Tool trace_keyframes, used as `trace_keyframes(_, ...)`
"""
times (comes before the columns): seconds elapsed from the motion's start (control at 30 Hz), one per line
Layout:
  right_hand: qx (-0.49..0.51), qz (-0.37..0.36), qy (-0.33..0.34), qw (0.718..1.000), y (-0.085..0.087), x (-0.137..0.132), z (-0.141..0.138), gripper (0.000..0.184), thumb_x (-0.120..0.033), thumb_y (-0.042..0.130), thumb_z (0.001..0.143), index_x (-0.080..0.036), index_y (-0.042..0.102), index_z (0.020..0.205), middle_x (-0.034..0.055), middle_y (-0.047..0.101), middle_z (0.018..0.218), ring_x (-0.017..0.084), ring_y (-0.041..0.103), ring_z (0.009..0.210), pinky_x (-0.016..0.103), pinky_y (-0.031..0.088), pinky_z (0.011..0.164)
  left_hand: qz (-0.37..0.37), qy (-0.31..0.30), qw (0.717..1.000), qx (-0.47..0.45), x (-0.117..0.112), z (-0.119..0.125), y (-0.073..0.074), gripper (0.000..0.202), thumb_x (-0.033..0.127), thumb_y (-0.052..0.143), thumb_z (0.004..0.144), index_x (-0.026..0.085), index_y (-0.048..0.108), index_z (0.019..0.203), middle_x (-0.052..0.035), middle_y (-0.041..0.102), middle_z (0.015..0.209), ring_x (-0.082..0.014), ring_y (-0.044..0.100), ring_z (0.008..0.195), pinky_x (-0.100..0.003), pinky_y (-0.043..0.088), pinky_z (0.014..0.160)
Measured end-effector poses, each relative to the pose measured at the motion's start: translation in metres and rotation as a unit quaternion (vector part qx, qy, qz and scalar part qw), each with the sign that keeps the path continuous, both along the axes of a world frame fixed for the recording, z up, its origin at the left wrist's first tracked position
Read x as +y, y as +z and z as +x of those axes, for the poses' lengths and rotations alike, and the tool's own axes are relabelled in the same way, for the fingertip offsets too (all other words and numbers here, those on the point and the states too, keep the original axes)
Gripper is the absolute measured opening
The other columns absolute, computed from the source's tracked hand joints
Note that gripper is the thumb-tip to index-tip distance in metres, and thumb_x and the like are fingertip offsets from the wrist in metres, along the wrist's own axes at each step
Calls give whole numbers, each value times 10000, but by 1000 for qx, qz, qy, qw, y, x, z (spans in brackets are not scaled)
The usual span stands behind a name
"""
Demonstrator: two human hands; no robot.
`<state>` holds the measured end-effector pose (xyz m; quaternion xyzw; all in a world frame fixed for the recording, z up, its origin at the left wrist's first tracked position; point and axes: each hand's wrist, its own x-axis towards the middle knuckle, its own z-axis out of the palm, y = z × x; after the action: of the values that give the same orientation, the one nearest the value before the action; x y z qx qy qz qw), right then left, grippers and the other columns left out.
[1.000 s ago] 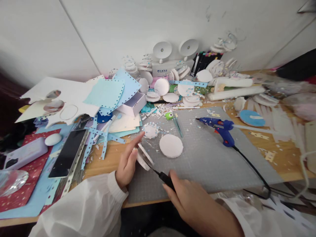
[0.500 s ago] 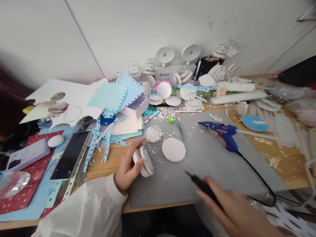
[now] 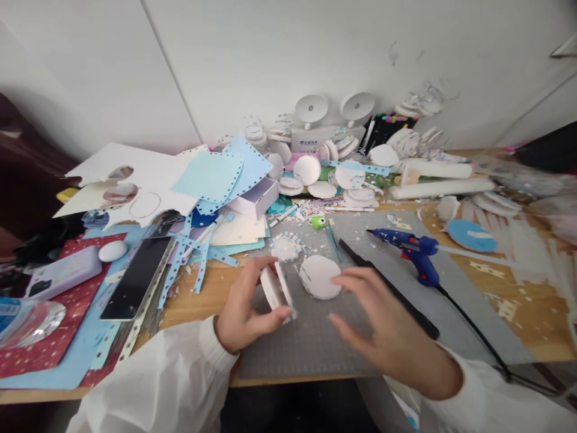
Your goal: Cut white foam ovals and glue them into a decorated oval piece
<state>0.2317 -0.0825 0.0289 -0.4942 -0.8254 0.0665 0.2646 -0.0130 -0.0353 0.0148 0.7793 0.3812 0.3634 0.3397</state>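
My left hand is closed on two white foam discs, holding them on edge over the left part of the grey cutting mat. My right hand hovers over the mat with its fingers spread and nothing in them, fingertips close to a flat white foam disc. A long black pen-like tool lies on the mat just beyond that hand. A smaller disc with a blue-speckled rim rests behind the flat one.
A blue glue gun with a black cord lies on the mat's right. A phone, blue perforated paper and a white box crowd the left. Foam discs and white rolls line the back wall.
My right hand let go of the black tool, which now lies on the mat, and opened toward the flat disc. My left hand turned the discs more upright and shifted slightly right.
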Motion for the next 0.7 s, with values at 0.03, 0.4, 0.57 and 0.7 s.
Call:
trace_keyframes(0.03, 27, -39, 50, 998, 4, 3, -11, 398, -333, 535, 873, -147, 427, 1209, 151, 510, 1146, 249, 511, 1085, 380, 476, 897, 0, -13, 1000, -6, 3, 2, -1, 632, 561, 593, 774, 192, 405, 1250, -102, 532, 1119, -263, 539, 1001, -365, 435, 853)
trace_keyframes(0.4, 159, -136, 168, 963, -32, 53, -41, 536, -197, 619, 780, -187, 420, 1277, 67, 623, 1008, 176, 595, 857, 304, 517, 756, 72, -7, 997, 28, 17, -1, -17, 702, 390, 669, 733, 192, 372, 1337, -147, 564, 1212, -296, 576, 1084, -410, 467, 929)
trace_keyframes(0.57, 154, -28, 158, 975, -37, 43, -49, 519, -94, 518, 739, -143, 449, 1251, 61, 633, 859, 180, 579, 749, 303, 515, 677, 81, -13, 996, 18, 14, 1, -16, 767, 343, 671, 689, 195, 356, 1372, -136, 594, 1209, -280, 604, 1074, -386, 486, 945)
trace_keyframes(0.7, 163, -15, 165, 973, -33, 42, -49, 481, -70, 486, 722, -122, 484, 1200, 67, 641, 843, 175, 574, 710, 289, 502, 632, 89, -20, 996, 8, 14, 0, -20, 774, 330, 658, 674, 186, 367, 1376, -138, 611, 1186, -274, 623, 1049, -377, 507, 921)
